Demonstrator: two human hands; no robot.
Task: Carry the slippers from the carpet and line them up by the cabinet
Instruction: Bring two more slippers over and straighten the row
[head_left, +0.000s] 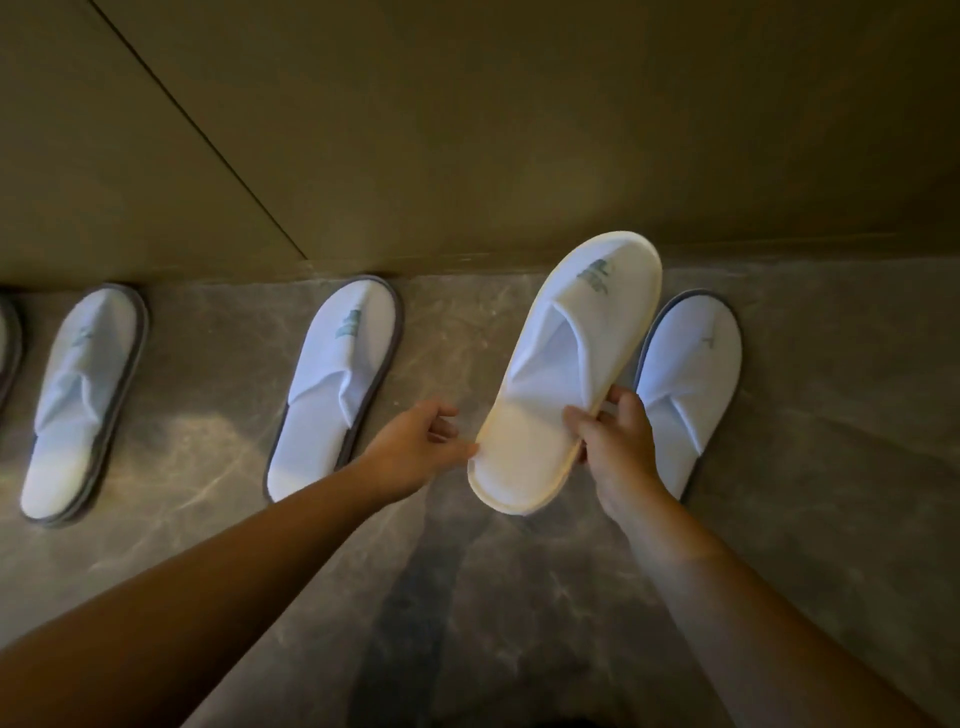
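Done so far: we count three grey-trimmed slippers lined up on the stone floor (467, 597), toes at the cabinet (467, 130) base: left slipper (78, 410), middle slipper (332, 384), right slipper (691, 384); a sliver at the far left edge may be a fourth.
In hand: the cream-trimmed slipper (561, 374) hangs above the floor, toe toward the cabinet; our right hand (618, 447) pinches its side edge, thumb on top.
Left hand (410, 447): fingers relaxed, tips touching the heel edge.
Left to do: set this one down; we can't see the carpet.
Open room: the gap between middle and right slippers.
Edges: cabinet base ahead, right slipper just beside.
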